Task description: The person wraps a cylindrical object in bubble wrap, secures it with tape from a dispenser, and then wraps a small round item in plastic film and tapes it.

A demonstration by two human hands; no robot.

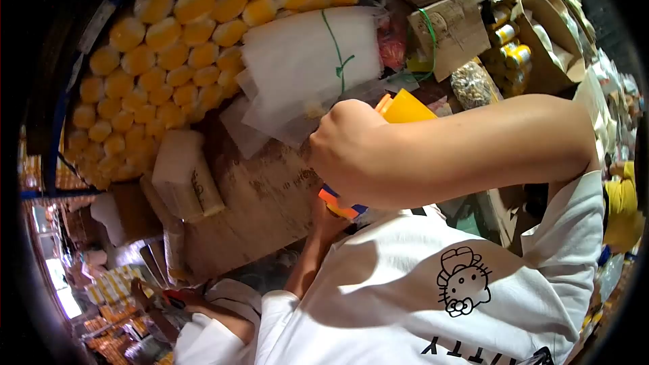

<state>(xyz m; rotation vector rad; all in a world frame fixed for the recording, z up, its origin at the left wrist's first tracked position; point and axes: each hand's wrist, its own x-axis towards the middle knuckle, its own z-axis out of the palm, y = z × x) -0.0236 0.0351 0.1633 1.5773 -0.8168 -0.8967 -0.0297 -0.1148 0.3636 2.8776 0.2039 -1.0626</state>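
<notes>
My right hand [348, 127] is bent at the wrist with its fingers curled closed, above the board. The back of the hand faces me and hides whatever is in its grip. Behind that forearm shows a bright yellow-orange item [409, 107], partly covered by the arm. Lower down, close to my shirt, my left hand [328, 220] is closed on a small orange and blue printed item [341, 204]. My right forearm covers part of it.
A worn wooden board [250, 203] lies below. Yellow-wrapped cylinders [162, 34] are stacked at upper left. Beyond the board is a green-tied stack of translucent sheets [314, 44]; a wrapped bundle [186, 176] stands left. Another person's arm [220, 314] is at lower left.
</notes>
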